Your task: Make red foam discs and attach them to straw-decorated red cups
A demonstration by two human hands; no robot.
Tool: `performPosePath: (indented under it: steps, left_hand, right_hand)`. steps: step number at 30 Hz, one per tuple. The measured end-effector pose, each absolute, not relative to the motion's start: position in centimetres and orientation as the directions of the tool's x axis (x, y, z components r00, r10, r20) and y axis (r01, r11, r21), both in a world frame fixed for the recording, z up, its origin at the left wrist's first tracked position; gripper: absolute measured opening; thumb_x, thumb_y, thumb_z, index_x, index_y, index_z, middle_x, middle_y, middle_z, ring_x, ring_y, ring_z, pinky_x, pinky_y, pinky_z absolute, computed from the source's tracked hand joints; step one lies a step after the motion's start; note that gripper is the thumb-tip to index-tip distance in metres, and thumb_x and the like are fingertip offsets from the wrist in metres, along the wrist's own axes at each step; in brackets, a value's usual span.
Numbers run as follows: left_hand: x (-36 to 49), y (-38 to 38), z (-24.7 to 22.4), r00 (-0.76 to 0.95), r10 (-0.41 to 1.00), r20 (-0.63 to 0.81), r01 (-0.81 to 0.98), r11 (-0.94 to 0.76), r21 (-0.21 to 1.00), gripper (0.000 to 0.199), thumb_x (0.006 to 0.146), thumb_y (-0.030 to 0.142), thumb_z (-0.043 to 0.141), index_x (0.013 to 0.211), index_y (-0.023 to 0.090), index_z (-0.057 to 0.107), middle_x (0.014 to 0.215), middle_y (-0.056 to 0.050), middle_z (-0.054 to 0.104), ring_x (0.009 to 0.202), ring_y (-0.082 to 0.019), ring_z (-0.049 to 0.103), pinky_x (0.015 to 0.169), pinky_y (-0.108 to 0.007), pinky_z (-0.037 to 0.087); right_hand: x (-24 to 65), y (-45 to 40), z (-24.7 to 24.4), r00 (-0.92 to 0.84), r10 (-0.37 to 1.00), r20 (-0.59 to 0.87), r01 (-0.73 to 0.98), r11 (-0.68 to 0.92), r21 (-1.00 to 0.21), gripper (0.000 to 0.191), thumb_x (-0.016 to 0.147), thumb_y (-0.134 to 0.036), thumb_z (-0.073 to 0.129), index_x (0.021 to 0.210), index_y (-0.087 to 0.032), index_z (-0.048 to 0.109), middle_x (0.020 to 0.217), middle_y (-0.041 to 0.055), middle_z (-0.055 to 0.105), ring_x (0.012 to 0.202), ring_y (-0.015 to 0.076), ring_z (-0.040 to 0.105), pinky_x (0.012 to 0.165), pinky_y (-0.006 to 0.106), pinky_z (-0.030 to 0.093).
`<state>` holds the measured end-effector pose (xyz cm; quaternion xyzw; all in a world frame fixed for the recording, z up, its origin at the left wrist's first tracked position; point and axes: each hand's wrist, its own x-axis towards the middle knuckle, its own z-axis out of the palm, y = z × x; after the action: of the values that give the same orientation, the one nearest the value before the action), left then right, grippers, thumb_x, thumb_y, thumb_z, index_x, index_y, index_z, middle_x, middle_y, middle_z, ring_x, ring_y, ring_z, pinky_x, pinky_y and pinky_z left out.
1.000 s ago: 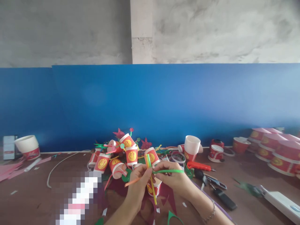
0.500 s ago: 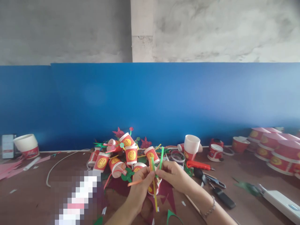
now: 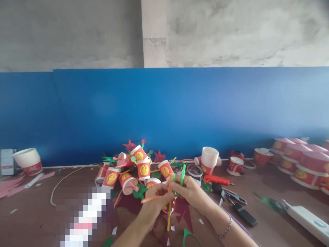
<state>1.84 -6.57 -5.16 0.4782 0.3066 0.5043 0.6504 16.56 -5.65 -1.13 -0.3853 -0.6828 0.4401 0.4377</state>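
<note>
In front of a pile of red paper cups point(image 3: 144, 169), my left hand point(image 3: 157, 201) pinches a yellow straw strip point(image 3: 169, 218) that hangs down below its fingers. An orange strip point(image 3: 151, 199) sticks out to the left across the same hand. My right hand point(image 3: 187, 189) has its fingers closed close beside the left fingertips. A bright green strip point(image 3: 183, 174) rises from between its fingers. The tips of both hands meet around the upper ends of the strips, and the exact contact there is hidden. Another cup shows partly behind and below the hands.
Dark red paper scraps point(image 3: 182, 214) lie under the hands. Rightward are a stacked white cup point(image 3: 210, 157), a red cutter point(image 3: 217, 180), keys with a black fob point(image 3: 244, 214), a white tool point(image 3: 307, 221) and pink-topped cups point(image 3: 313, 166). A tilted cup point(image 3: 28, 161) stands far left.
My right hand and the green strip have shifted slightly right and down. The fingers of both hands have changed position a little around the strips. The view has moved slightly.
</note>
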Motion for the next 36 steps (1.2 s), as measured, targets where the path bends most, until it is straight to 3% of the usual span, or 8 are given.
performPosePath:
  steps: [4, 8, 13, 19, 24, 29, 36]
  left_hand:
    - [1.8, -6.6, -5.1, 0.207, 0.969, 0.131, -0.484, -0.015, 0.875, 0.035, 0.06, 0.033, 0.083, 0.085, 0.015, 0.065, 0.072, -0.005, 0.07, 0.063, -0.018, 0.064, 0.058, -0.026, 0.046]
    - [1.7, -6.1, -5.5, 0.169, 0.973, 0.157, -0.513, -0.049, 0.857, 0.029, 0.067, 0.038, 0.078, 0.078, 0.014, 0.067, 0.066, -0.005, 0.069, 0.058, -0.017, 0.063, 0.056, -0.026, 0.047]
    - [1.7, -5.8, -5.7, 0.185, 0.967, 0.176, -0.524, -0.054, 0.85, 0.033, 0.069, 0.045, 0.075, 0.067, 0.013, 0.068, 0.062, -0.004, 0.067, 0.053, -0.012, 0.058, 0.053, -0.022, 0.042]
    - [1.8, -5.6, -6.3, 0.21, 0.969, 0.134, -0.594, 0.018, 0.804, 0.04, 0.062, 0.043, 0.081, 0.053, 0.013, 0.055, 0.053, 0.001, 0.059, 0.05, -0.009, 0.051, 0.052, -0.019, 0.038]
    - [1.7, -5.5, -6.4, 0.235, 0.965, 0.12, -0.617, 0.052, 0.786, 0.042, 0.06, 0.039, 0.083, 0.058, 0.015, 0.05, 0.05, 0.006, 0.053, 0.047, -0.005, 0.045, 0.05, -0.017, 0.034]
    - [1.6, -5.6, -6.5, 0.314, 0.942, 0.116, -0.591, 0.098, 0.801, 0.042, 0.064, 0.042, 0.081, 0.059, 0.015, 0.05, 0.052, 0.005, 0.053, 0.047, -0.006, 0.046, 0.051, -0.019, 0.037]
    - [1.7, -5.6, -6.6, 0.292, 0.95, 0.108, -0.574, 0.083, 0.815, 0.042, 0.061, 0.044, 0.082, 0.063, 0.014, 0.053, 0.055, 0.005, 0.052, 0.05, -0.006, 0.047, 0.051, -0.018, 0.037]
  right_hand:
    - [16.7, -5.2, -1.2, -0.247, 0.942, 0.228, 0.075, 0.254, -0.964, 0.042, 0.079, -0.056, 0.058, 0.073, -0.015, 0.063, 0.052, -0.0046, 0.045, 0.047, 0.0074, 0.034, 0.045, 0.02, 0.028]
    - [16.8, -5.0, -1.4, -0.263, 0.941, 0.214, 0.078, 0.242, -0.967, 0.043, 0.08, -0.057, 0.056, 0.073, -0.015, 0.061, 0.053, -0.0057, 0.038, 0.048, 0.0072, 0.028, 0.045, 0.021, 0.022]
    - [17.0, -5.2, -1.6, -0.344, 0.907, 0.242, 0.153, 0.308, -0.939, 0.041, 0.083, -0.052, 0.055, 0.069, -0.014, 0.059, 0.055, -0.0047, 0.039, 0.051, 0.0078, 0.031, 0.048, 0.022, 0.025]
    - [17.0, -5.4, -1.6, -0.43, 0.865, 0.258, 0.276, 0.398, -0.875, 0.038, 0.086, -0.044, 0.053, 0.064, -0.014, 0.059, 0.056, -0.0045, 0.035, 0.053, 0.0084, 0.03, 0.048, 0.022, 0.024]
    - [16.7, -5.4, -2.2, -0.488, 0.844, 0.222, 0.199, 0.355, -0.913, 0.034, 0.085, -0.042, 0.057, 0.066, -0.014, 0.058, 0.059, -0.0044, 0.039, 0.055, 0.0079, 0.031, 0.05, 0.022, 0.026]
    - [16.4, -5.6, -2.4, -0.51, 0.837, 0.2, 0.084, 0.28, -0.956, 0.036, 0.081, -0.048, 0.061, 0.08, -0.013, 0.062, 0.068, -0.0001, 0.052, 0.06, 0.01, 0.042, 0.055, 0.021, 0.034]
    - [16.4, -5.3, -2.6, -0.435, 0.859, 0.272, 0.02, 0.311, -0.95, 0.035, 0.082, -0.047, 0.062, 0.074, -0.013, 0.062, 0.064, -0.0018, 0.051, 0.058, 0.0092, 0.042, 0.055, 0.021, 0.036]
